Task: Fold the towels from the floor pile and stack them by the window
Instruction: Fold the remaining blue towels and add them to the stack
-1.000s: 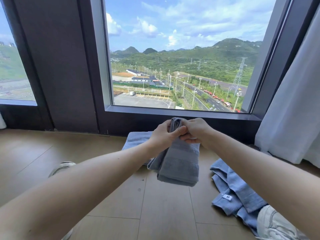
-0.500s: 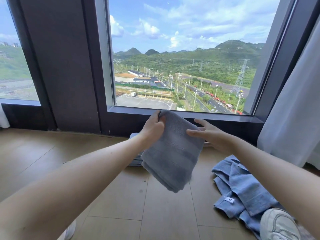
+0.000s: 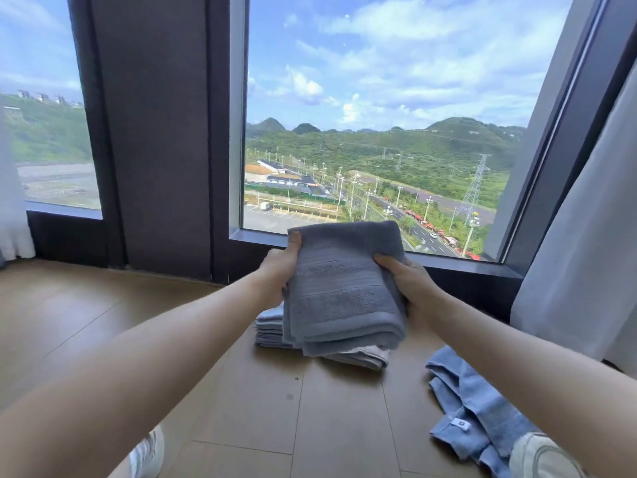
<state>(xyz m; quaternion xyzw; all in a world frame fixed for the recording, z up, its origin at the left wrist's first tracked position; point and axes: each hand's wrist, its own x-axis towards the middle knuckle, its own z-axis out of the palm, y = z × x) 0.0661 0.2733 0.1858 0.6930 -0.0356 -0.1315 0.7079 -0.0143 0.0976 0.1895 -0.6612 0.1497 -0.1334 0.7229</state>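
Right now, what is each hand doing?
Left hand: grips the left edge of the folded grey-blue terry towel.
Right hand: grips that towel's right edge.

Held towel [image 3: 344, 291] grey-blue, woven band – floor towel [image 3: 479, 405] lighter blue, white tag; curtain [image 3: 586, 257] white.

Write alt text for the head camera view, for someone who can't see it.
The left hand and right hand grip a folded grey towel over a stack of folded towels on the wood floor by the window. A crumpled blue towel lies at right.
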